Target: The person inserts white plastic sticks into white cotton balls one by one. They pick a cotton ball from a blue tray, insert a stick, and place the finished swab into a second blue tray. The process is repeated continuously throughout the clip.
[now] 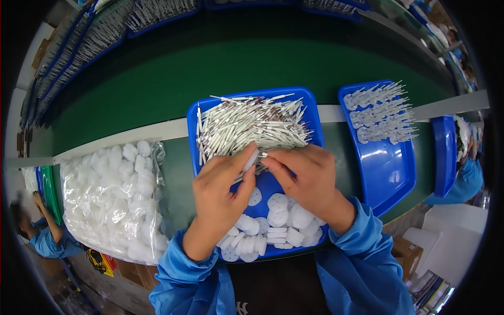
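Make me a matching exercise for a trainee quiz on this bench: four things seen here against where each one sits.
Things:
1. white rods
2. white discs
3. clear bag
4. finished rod-and-disc pieces

Places:
A. left of the middle tray
B. far half of the middle tray
C. tray on the right
D. near half of the middle tray

Pairs: 1-B, 2-D, 3-A, 4-C

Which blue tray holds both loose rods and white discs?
The middle blue tray under both hands; the right blue tray holds only assembled pieces in rows.
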The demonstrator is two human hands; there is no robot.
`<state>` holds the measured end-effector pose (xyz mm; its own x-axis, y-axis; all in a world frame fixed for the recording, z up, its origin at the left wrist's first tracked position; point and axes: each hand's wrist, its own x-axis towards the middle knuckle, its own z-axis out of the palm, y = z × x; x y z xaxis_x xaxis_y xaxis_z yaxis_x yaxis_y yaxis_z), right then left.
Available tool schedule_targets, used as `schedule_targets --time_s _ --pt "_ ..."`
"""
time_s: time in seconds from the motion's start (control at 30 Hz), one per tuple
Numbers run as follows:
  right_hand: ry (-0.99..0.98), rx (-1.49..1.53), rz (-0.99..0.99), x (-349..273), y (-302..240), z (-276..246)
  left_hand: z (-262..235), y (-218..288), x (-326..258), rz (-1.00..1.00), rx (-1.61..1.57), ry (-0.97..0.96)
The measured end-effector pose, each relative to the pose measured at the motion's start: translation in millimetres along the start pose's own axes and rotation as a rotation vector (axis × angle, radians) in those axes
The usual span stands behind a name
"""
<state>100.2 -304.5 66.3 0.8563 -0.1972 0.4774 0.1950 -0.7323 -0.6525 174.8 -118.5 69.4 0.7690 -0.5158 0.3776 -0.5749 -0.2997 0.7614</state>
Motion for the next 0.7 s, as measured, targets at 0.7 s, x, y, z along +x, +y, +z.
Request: schedule_targets --time_s 0.7 --pt "-0.135 0.565 0.250 0 5 -13 2 -8 0 0.052 -0.171 -0.014"
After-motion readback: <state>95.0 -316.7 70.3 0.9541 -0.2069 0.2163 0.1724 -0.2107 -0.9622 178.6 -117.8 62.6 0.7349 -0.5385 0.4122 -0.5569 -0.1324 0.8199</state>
